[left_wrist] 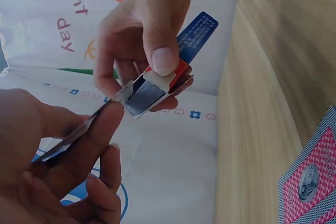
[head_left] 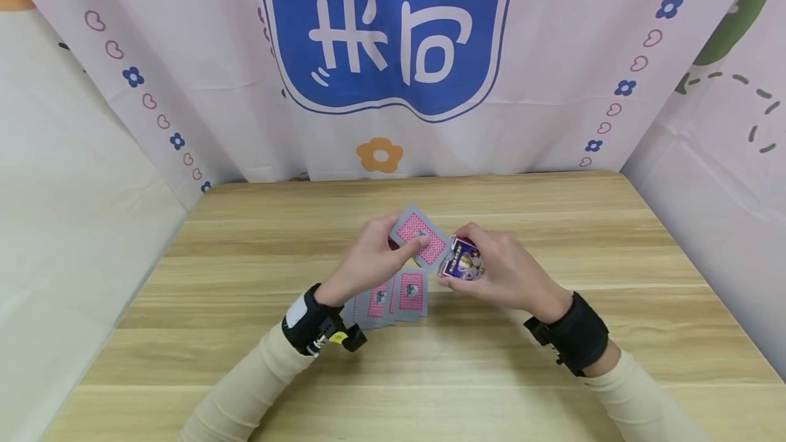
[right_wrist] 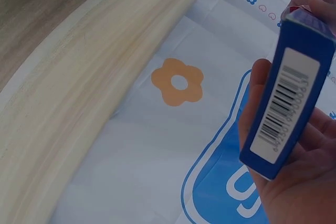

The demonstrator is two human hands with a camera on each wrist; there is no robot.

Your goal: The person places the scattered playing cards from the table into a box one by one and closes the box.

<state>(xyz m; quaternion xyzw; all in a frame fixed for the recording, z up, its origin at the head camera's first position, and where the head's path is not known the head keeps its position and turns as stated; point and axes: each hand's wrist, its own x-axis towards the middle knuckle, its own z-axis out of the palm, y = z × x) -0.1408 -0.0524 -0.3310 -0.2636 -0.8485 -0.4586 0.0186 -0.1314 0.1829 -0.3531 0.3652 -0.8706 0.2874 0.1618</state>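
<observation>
Between the thumb and fingers of my left hand [head_left: 368, 258] are a few playing cards [head_left: 407, 226], pink patterned backs up. My right hand [head_left: 512, 271] grips a small blue card box [head_left: 463, 261] just right of those cards. In the left wrist view the box's end is open, and a stack of cards [left_wrist: 144, 97] shows inside; the held cards' edge is right at that opening. The right wrist view shows a barcode side [right_wrist: 286, 103] of the box. Under my left hand, more cards [head_left: 410, 292] lie overlapping, backs up, on the table, partly hidden by the hand.
The wooden table [head_left: 491, 374] runs back to a hanging white cloth [head_left: 233, 114] with a blue badge print. Pale cloth walls [head_left: 74, 224] stand at the left and right edges. Both wrists wear black straps [head_left: 583, 336] with small cameras.
</observation>
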